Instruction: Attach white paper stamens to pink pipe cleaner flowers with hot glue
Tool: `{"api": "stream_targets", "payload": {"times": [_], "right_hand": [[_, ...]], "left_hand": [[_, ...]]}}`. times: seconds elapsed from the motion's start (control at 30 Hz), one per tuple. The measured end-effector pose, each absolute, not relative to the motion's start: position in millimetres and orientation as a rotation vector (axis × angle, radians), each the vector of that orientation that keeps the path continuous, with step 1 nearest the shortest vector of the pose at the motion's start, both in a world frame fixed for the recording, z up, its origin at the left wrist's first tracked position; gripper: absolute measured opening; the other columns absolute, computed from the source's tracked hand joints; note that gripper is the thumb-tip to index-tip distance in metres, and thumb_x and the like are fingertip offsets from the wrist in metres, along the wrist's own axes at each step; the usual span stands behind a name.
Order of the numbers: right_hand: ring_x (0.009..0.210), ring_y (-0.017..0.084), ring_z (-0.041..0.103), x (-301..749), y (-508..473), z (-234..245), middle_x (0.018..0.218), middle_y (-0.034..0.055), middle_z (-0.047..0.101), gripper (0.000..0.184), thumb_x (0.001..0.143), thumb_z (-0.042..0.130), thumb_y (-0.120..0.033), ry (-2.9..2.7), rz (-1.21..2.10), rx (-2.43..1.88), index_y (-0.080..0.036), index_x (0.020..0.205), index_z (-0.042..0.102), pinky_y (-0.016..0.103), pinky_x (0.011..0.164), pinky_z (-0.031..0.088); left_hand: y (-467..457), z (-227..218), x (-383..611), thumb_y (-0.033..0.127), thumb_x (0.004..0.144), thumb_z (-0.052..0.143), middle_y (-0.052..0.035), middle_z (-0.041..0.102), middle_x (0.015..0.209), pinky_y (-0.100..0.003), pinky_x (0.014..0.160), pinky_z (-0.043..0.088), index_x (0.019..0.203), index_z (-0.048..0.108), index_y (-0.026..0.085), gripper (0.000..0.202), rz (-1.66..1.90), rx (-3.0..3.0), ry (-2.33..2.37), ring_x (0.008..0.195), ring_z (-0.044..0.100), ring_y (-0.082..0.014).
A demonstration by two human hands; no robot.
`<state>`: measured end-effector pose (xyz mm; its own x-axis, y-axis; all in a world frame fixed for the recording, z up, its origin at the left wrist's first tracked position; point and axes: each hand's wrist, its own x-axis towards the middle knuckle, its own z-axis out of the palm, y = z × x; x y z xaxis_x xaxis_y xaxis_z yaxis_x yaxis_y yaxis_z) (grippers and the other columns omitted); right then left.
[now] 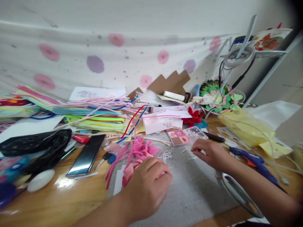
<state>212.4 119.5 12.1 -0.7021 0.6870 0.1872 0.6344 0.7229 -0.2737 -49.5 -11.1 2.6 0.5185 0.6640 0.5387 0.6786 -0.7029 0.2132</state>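
Observation:
My left hand [148,186] is closed, fingers curled, low over the grey mat [187,189]. What its fingers hold, if anything, is hidden. Right beside it lies a tangle of pink fuzzy stems [139,149], with part of a pink piece [129,173] showing behind my knuckles. Farther right, my right hand [209,153] hangs over the mat with bent fingers and a gap between thumb and forefinger; nothing shows in it. Between the hands is a small heap of thin white bits [165,154], and a few strays lie close to my right fingertips. Behind that hand rests a printed card [187,135].
Scissors [239,192] lie under my right forearm, with a blue glue gun [255,165] and its cable beyond. On the left are a phone [86,154], keys [106,157] and a black plastic bag [35,143]. Bundles of coloured pipe cleaners [94,121] line the back.

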Motion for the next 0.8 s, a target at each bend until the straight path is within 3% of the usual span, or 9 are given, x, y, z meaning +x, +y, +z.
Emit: {"api": "stream_targets", "payload": {"times": [0.2, 0.4, 0.57, 0.67, 0.8], "right_hand": [[0.066, 0.018, 0.061, 189.5, 109.5, 20.1, 0.076, 0.0034, 0.068, 0.021, 0.089, 0.044, -0.025, -2.577, 0.318, -1.144, -0.02, 0.082, 0.063, 0.029, 0.062, 0.045], [0.071, 0.018, 0.055, 167.7, 93.3, 23.1, 0.074, 0.0041, 0.059, 0.024, 0.071, 0.037, -0.002, -2.539, 0.237, -0.946, -0.019, 0.073, 0.054, 0.029, 0.066, 0.044], [0.075, 0.019, 0.057, 163.7, 86.0, 26.1, 0.08, 0.0056, 0.061, 0.015, 0.082, 0.043, -0.012, -2.516, 0.29, -0.866, -0.019, 0.083, 0.056, 0.032, 0.068, 0.046], [0.074, 0.019, 0.059, 166.2, 77.8, 27.4, 0.082, 0.0056, 0.063, 0.013, 0.087, 0.045, -0.018, -2.557, 0.328, -0.886, -0.02, 0.085, 0.058, 0.032, 0.067, 0.047], [0.077, 0.021, 0.062, 179.8, 64.4, 26.2, 0.085, 0.006, 0.065, 0.014, 0.089, 0.045, -0.021, -2.607, 0.333, -0.859, -0.023, 0.087, 0.059, 0.034, 0.068, 0.05]], "left_hand": [[-18.3, 4.3, -47.3, 0.014, 0.082, 0.048, -0.0055, 0.064, 0.075, -0.036, 0.067, 0.046, 0.092, 0.061, 0.016, 0.016, -0.874, -2.755, -1.03, 0.071, 0.054, -0.0194], [-21.4, 4.2, -46.7, 0.02, 0.081, 0.047, -0.0041, 0.06, 0.065, -0.034, 0.06, 0.045, 0.091, 0.064, 0.016, 0.019, -0.831, -2.766, -0.878, 0.062, 0.052, -0.018], [-15.2, 3.6, -44.9, 0.017, 0.081, 0.047, -0.0032, 0.06, 0.06, -0.032, 0.052, 0.04, 0.085, 0.066, 0.014, 0.02, -0.968, -2.659, -0.865, 0.058, 0.05, -0.0171], [-14.0, 13.6, -53.1, 0.017, 0.084, 0.046, -0.0038, 0.062, 0.064, -0.033, 0.058, 0.043, 0.087, 0.067, 0.014, 0.022, -1.007, -2.598, -0.945, 0.061, 0.052, -0.0173], [-30.9, 26.0, -100.2, 0.015, 0.087, 0.048, -0.0053, 0.066, 0.079, -0.036, 0.073, 0.045, 0.09, 0.066, 0.016, 0.019, -0.935, -2.431, -1.402, 0.078, 0.057, -0.0195]]}}
